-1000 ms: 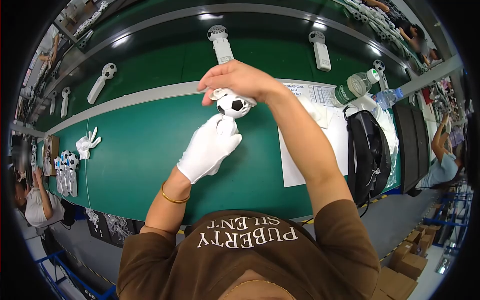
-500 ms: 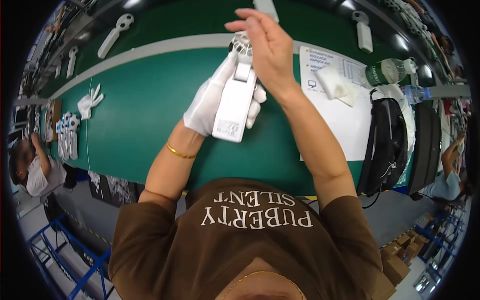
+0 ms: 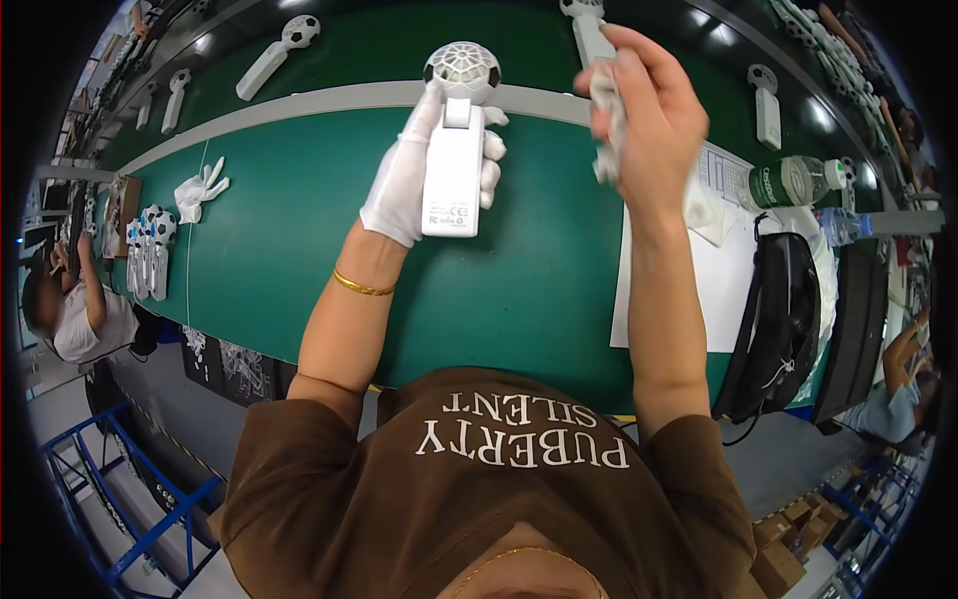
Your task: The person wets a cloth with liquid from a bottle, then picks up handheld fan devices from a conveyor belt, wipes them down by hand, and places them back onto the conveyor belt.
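My left hand (image 3: pixel 402 185), in a white glove, is wrapped round a white handheld fan (image 3: pixel 452 180). The fan's football-patterned head (image 3: pixel 462 72) points away from me, and printed marks show on the lower handle. To the right, my bare right hand (image 3: pixel 654 120) is raised, its fingers closed on a crumpled white cloth (image 3: pixel 609 120). That hand is apart from the fan. Behind its fingers, another football fan (image 3: pixel 591 38) lies on the dark green strip.
More fans lie along the far strip (image 3: pixel 374 50); several stand grouped at left (image 3: pixel 150 255). A white glove (image 3: pixel 200 190) rests on the green table (image 3: pixel 289 240). At right are a paper sheet (image 3: pixel 664 309), a cloth (image 3: pixel 714 215), bottles (image 3: pixel 788 183) and a black bag (image 3: pixel 778 309).
My right hand has moved away from the fan's head to the right, and the cloth in it now shows. The fan's head is uncovered. The far-strip fans appear shifted right in view.
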Motion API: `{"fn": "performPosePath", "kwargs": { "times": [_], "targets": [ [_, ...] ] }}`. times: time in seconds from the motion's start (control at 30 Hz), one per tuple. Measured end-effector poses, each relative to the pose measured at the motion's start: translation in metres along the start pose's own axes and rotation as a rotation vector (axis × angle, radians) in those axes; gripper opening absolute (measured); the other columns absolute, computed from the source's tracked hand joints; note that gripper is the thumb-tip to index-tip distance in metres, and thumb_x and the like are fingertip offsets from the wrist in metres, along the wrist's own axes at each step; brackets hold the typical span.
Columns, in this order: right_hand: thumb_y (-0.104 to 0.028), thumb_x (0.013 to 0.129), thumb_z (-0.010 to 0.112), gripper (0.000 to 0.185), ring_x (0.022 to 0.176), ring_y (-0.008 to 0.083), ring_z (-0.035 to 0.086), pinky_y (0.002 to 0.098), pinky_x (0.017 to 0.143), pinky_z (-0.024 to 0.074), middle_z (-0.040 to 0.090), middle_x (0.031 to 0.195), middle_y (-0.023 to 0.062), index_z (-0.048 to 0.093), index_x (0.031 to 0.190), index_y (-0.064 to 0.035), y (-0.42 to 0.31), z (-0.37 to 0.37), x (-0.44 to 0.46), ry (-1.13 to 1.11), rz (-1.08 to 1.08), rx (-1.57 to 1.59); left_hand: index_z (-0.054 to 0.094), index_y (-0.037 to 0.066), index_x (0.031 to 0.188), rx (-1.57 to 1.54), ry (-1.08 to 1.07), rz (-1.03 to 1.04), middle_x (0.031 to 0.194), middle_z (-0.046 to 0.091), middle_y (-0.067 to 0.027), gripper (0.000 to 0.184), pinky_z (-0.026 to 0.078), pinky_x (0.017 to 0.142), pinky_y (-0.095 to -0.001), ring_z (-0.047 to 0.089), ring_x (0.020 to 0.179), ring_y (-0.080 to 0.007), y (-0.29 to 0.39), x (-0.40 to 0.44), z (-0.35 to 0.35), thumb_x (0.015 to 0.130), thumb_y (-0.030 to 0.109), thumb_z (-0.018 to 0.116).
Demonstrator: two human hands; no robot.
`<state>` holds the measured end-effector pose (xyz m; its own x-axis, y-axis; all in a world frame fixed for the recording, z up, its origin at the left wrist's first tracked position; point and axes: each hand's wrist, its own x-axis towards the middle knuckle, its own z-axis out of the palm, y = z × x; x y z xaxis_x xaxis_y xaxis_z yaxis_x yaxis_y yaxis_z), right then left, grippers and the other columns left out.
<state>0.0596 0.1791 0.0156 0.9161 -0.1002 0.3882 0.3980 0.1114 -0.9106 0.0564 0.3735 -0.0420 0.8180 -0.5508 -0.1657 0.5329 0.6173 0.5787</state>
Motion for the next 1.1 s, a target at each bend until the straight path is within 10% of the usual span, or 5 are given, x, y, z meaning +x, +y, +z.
{"fn": "performPosePath", "kwargs": {
  "times": [0.43, 0.53, 0.73, 0.83, 1.1],
  "targets": [
    [0.016, 0.078, 0.05, 0.045, 0.04, 0.0073, 0.035, 0.0196, 0.034, 0.0238, 0.055, 0.065, 0.0072, 0.068, 0.087, -0.0244, -0.097, 0.041, -0.086, -0.794, -0.029, 0.957, 0.056, -0.002, 0.111, -0.138, -0.084, 0.099, 0.08, 0.063, -0.0084, 0.066, 0.053, 0.051, -0.0319, 0.06, 0.061, -0.0194, 0.018, 0.009, -0.02, 0.097, 0.059, 0.033],
    [-0.008, 0.084, 0.064, 0.009, 0.035, 0.0075, 0.034, 0.0226, 0.033, 0.0209, 0.047, 0.054, 0.0031, 0.071, 0.084, -0.013, -0.131, 0.047, -0.096, -0.506, 0.243, 1.018, 0.055, -0.002, 0.111, -0.149, -0.106, 0.095, 0.08, 0.063, -0.0082, 0.066, 0.053, 0.051, -0.0321, 0.061, 0.061, -0.019, 0.017, 0.012, -0.021, 0.096, 0.059, 0.033],
    [0.013, 0.084, 0.047, 0.041, 0.041, 0.0063, 0.034, 0.0189, 0.034, 0.0239, 0.056, 0.069, 0.0081, 0.068, 0.086, -0.0224, -0.095, 0.037, -0.086, -0.765, 0.022, 1.035, 0.056, -0.001, 0.11, -0.14, -0.046, 0.079, 0.078, 0.063, -0.0076, 0.065, 0.053, 0.05, -0.0321, 0.06, 0.059, -0.0193, 0.013, 0.015, -0.022, 0.096, 0.059, 0.033],
    [-0.01, 0.084, 0.063, 0.008, 0.035, 0.0072, 0.032, 0.022, 0.033, 0.0201, 0.046, 0.054, 0.0025, 0.071, 0.083, -0.0114, -0.131, 0.05, -0.082, -0.477, 0.114, 1.078, 0.056, 0.0, 0.109, -0.136, -0.026, 0.074, 0.078, 0.063, -0.0075, 0.065, 0.053, 0.049, -0.0321, 0.061, 0.058, -0.0191, 0.013, 0.018, -0.023, 0.096, 0.059, 0.033],
    [-0.023, 0.084, 0.072, 0.017, 0.031, 0.0079, 0.031, 0.0239, 0.033, 0.018, 0.041, 0.046, -0.0007, 0.072, 0.078, -0.0063, -0.137, 0.049, -0.093, -0.343, 0.253, 1.067, 0.055, 0.003, 0.109, 0.03, 0.075, 0.088, 0.085, 0.064, -0.0076, 0.045, 0.055, 0.054, -0.0322, 0.062, 0.064, -0.0185, 0.017, 0.029, -0.032, 0.096, 0.045, 0.047]
  ]
}}
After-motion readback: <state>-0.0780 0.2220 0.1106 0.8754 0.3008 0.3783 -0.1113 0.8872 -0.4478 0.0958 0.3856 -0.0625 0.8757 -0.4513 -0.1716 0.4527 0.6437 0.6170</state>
